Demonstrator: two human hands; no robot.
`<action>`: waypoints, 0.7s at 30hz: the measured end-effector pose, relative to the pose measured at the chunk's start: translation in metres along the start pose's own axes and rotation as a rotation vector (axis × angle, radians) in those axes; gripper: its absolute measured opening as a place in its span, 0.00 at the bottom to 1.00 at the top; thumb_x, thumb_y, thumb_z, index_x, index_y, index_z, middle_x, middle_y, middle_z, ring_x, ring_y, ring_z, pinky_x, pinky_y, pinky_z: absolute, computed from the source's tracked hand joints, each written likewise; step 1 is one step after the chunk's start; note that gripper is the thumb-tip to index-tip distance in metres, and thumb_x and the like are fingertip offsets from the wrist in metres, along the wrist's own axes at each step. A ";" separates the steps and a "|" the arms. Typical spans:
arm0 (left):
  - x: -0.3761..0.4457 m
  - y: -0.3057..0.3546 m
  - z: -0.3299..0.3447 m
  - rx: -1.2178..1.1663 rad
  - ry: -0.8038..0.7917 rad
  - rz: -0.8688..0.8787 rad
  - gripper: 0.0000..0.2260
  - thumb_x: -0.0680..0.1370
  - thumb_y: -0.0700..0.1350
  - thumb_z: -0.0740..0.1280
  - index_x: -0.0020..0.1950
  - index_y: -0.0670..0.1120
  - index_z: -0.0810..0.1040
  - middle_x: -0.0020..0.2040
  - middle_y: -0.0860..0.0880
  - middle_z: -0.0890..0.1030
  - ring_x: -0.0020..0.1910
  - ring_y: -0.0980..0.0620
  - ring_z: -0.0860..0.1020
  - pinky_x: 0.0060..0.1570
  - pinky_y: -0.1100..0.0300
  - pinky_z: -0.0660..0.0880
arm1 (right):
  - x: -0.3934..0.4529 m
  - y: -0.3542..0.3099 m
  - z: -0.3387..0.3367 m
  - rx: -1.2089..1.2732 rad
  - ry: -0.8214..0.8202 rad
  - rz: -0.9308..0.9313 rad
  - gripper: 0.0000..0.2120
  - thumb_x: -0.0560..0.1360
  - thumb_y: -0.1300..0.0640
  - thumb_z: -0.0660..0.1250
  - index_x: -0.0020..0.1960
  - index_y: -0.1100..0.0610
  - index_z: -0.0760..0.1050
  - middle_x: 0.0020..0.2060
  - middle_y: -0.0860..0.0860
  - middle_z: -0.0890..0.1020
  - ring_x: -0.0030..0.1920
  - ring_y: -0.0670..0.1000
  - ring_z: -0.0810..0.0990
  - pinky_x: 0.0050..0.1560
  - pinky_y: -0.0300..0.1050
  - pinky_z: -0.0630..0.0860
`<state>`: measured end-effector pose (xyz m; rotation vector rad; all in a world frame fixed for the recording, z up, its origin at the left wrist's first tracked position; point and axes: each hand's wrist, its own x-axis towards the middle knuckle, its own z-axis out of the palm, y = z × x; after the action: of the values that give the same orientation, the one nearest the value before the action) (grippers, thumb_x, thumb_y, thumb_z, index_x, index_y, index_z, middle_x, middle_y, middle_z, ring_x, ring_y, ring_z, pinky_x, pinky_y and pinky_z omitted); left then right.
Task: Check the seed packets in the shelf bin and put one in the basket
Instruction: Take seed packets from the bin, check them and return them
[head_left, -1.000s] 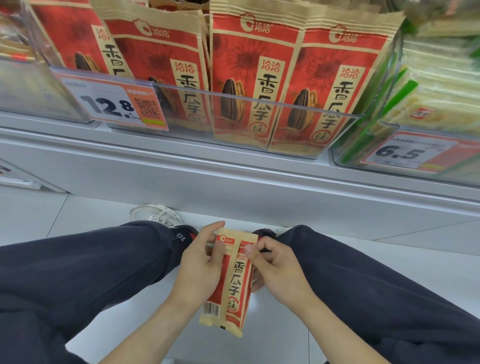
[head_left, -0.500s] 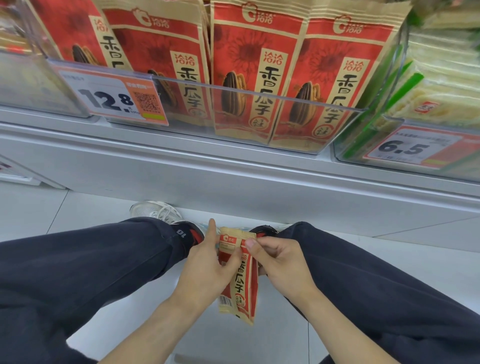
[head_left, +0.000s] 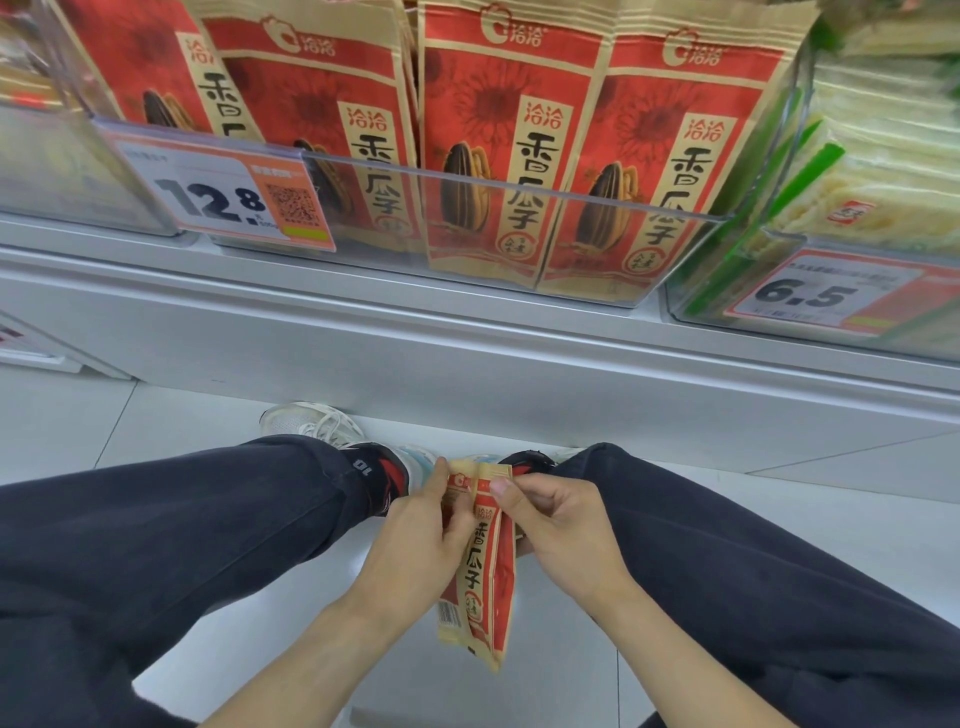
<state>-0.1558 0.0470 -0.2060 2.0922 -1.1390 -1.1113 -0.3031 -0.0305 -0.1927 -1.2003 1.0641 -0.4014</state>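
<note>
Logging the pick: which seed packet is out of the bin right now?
The packet held low between the knees, gripped by the left hand and right hand. The other packets stand upright behind the bin's clear front.

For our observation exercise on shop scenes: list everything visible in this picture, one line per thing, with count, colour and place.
held seed packet: one, red and tan, low centre, between both hands
shelf seed packets: four fronts showing, red and tan, upright in clear bin
clear bin: one, transparent, on shelf
price tag 12.8: one, white and orange, bin front left
price tag 6.5: one, white and red, right bin
pale packets: several, cream and green, right
shoes: white, floor
left hand: grips packet
right hand: fingers pinch packet top
</note>
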 end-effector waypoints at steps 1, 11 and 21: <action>0.001 0.000 0.000 -0.018 0.003 0.007 0.26 0.84 0.52 0.60 0.80 0.45 0.61 0.50 0.52 0.84 0.49 0.56 0.83 0.50 0.56 0.81 | 0.001 0.000 -0.001 0.011 0.019 0.000 0.11 0.81 0.56 0.67 0.50 0.62 0.85 0.40 0.56 0.88 0.41 0.56 0.88 0.40 0.47 0.85; -0.002 0.001 0.003 -0.185 -0.265 0.086 0.30 0.77 0.52 0.73 0.74 0.66 0.61 0.59 0.65 0.80 0.57 0.65 0.79 0.57 0.62 0.79 | 0.007 -0.004 -0.016 0.203 0.313 0.073 0.12 0.82 0.54 0.65 0.52 0.60 0.83 0.42 0.53 0.88 0.43 0.53 0.88 0.39 0.42 0.83; -0.002 0.000 -0.002 -0.236 -0.211 0.082 0.45 0.73 0.40 0.74 0.76 0.65 0.49 0.58 0.62 0.78 0.56 0.68 0.78 0.49 0.74 0.74 | 0.006 -0.005 -0.016 0.254 0.000 0.000 0.20 0.69 0.64 0.77 0.60 0.59 0.82 0.54 0.53 0.87 0.57 0.54 0.86 0.54 0.47 0.83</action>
<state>-0.1552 0.0483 -0.2041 1.7669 -1.1168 -1.3793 -0.3117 -0.0455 -0.1905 -0.9743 0.9805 -0.5206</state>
